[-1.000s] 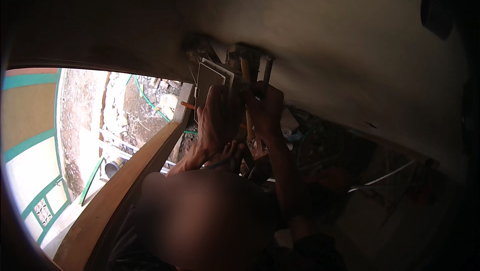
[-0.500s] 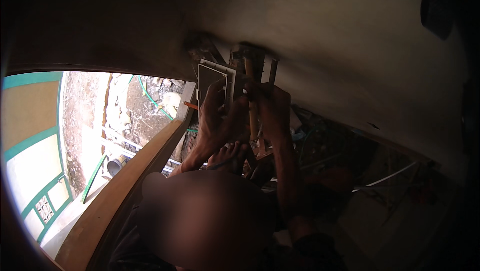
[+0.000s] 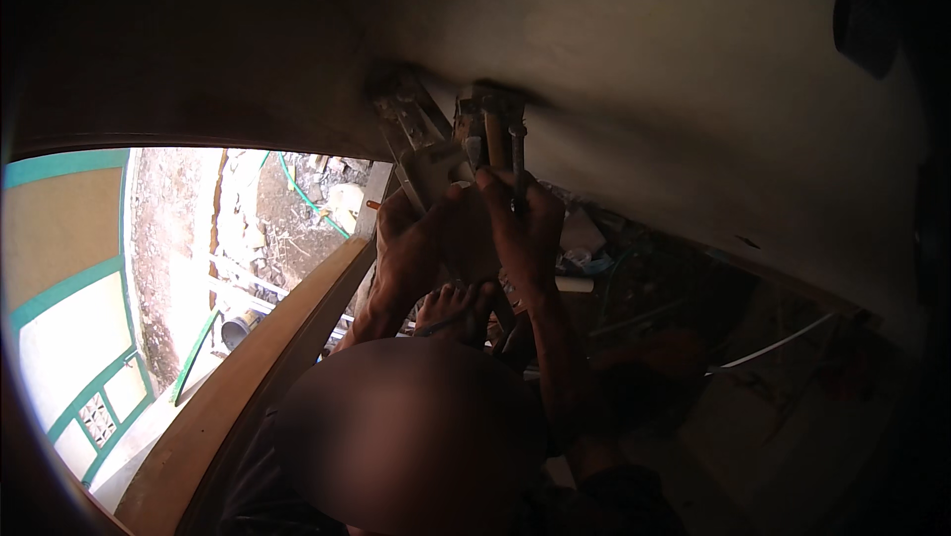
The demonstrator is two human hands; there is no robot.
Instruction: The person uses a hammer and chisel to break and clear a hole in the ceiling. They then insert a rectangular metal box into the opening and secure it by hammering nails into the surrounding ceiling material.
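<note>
My left hand (image 3: 401,254) is closed round the lower edge of a pale rectangular plate (image 3: 433,167) with a raised rim, tilted in front of the wall. Close beside it, my right hand (image 3: 525,239) is closed, with a dark metal rod (image 3: 517,155) standing up out of its fingers. A flat, pale pointed tip (image 3: 474,150) shows near the right fingertips, and I cannot tell what it belongs to. Behind the hands, a wooden handle (image 3: 493,125) stands at a rough dark recess (image 3: 475,100) in the wall. My fingers hide the plate's lower part.
A plastered wall (image 3: 674,120) fills the right side. To the left runs a wooden beam (image 3: 248,368) along a bright opening with a green hose (image 3: 297,189), rubble and a bucket (image 3: 238,326). Below my hands is a bare foot (image 3: 451,308); dim clutter (image 3: 584,249) lies to the right.
The plate has tipped, so its face shows less squarely. Both hands have moved slightly lower, and the metal rod has shifted left with my right hand.
</note>
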